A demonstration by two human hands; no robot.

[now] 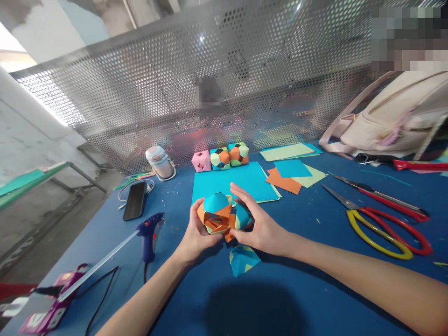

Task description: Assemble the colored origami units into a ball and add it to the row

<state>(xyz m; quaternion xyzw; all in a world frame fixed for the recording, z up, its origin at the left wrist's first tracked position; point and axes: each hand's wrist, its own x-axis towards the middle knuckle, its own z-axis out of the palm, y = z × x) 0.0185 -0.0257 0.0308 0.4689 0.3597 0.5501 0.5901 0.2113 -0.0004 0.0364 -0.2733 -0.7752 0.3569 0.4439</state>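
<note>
Over the blue table, both hands hold a folded paper ball [215,212] of blue, orange and pale green pieces, with a gap in its front side. My left hand [198,235] curls round its left side, thumb at the lower front. A blue folded paper piece [242,215] at the ball's right side sits between the thumb and fingers of my right hand [264,228]; some of those fingers are hidden behind it. Just below my hands a loose blue folded piece [244,260] with pale green corners lies on the table.
Behind the hands are stacked blue sheets [227,182] and three finished paper balls [220,158]. Loose paper squares [292,175], scissors [378,228] and a cutter [385,198] lie right. Left are a glue gun [149,235], phone [135,200], cup [160,163] and power strip [58,301].
</note>
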